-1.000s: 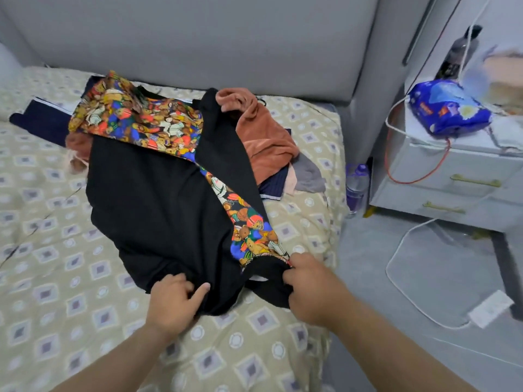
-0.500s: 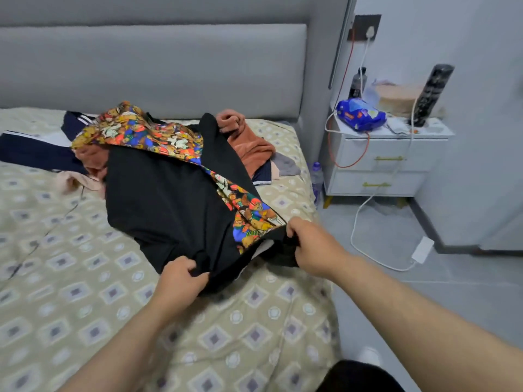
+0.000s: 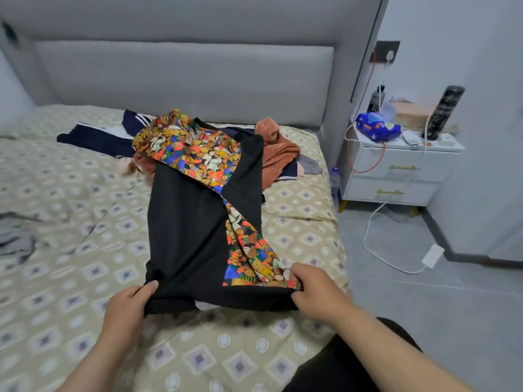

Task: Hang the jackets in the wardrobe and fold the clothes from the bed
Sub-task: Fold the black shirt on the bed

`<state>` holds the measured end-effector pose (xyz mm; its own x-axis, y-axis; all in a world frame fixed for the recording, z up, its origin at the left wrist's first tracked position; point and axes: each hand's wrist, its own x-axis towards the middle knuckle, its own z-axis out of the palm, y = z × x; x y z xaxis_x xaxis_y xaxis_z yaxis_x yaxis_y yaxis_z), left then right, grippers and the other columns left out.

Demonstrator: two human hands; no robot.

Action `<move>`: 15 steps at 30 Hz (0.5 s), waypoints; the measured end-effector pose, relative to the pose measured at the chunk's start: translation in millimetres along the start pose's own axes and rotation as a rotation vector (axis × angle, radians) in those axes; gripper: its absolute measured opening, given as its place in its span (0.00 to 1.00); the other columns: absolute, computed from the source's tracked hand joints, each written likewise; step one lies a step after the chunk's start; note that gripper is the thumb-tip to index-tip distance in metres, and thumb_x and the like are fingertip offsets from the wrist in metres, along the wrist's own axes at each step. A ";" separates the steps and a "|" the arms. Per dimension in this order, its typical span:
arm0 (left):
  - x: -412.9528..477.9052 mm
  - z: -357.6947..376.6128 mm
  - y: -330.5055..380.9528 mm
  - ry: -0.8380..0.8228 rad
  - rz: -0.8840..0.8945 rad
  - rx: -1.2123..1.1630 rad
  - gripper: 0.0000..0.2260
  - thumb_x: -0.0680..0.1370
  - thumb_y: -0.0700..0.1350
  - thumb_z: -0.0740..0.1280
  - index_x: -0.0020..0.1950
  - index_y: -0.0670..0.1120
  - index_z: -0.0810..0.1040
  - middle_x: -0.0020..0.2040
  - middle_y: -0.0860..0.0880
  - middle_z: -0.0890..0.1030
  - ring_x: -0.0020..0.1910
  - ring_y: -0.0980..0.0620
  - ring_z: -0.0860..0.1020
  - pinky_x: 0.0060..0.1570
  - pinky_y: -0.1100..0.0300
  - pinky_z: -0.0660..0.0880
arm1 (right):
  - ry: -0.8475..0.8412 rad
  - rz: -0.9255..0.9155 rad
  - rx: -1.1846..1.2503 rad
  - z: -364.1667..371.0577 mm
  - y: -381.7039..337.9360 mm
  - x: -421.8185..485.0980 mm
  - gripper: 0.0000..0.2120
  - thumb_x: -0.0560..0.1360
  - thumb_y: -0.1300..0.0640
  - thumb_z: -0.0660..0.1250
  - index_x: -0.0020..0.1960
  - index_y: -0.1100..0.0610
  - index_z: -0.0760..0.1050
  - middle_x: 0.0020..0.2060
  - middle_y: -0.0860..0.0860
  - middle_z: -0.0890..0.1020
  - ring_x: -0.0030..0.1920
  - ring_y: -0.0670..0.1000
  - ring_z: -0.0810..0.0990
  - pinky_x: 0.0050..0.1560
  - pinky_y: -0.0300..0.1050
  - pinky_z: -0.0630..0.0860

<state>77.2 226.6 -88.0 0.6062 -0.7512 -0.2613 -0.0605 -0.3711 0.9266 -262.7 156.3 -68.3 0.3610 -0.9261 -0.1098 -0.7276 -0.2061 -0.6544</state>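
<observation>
The left hand [image 3: 124,309] and the right hand [image 3: 314,292] are each pinching a near corner of the black bear-print shirt [image 3: 192,222], fingers curled on its hem, holding it spread on the patterned bed [image 3: 70,278]. Beyond it, a rust-coloured garment [image 3: 280,154] and a navy striped garment [image 3: 99,137] are lying near the headboard [image 3: 184,80]

No words can be read: the print on the blue packet [image 3: 377,127], far up-right of the fingers [image 3: 295,274] of the right hand [image 3: 319,292], is blurred.
</observation>
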 end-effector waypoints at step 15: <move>-18.0 21.3 1.3 -0.039 0.221 0.807 0.07 0.68 0.39 0.68 0.39 0.49 0.72 0.40 0.49 0.76 0.38 0.49 0.74 0.37 0.55 0.69 | -0.182 0.058 -0.009 9.4 -6.3 -37.8 0.11 0.72 0.48 0.74 0.41 0.54 0.77 0.35 0.46 0.77 0.39 0.45 0.75 0.43 0.42 0.72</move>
<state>49.3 227.9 -87.8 0.4866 -0.8653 -0.1198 -0.7329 -0.4791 0.4830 -266.2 195.5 -67.1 0.4168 -0.8644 -0.2814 -0.7555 -0.1573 -0.6360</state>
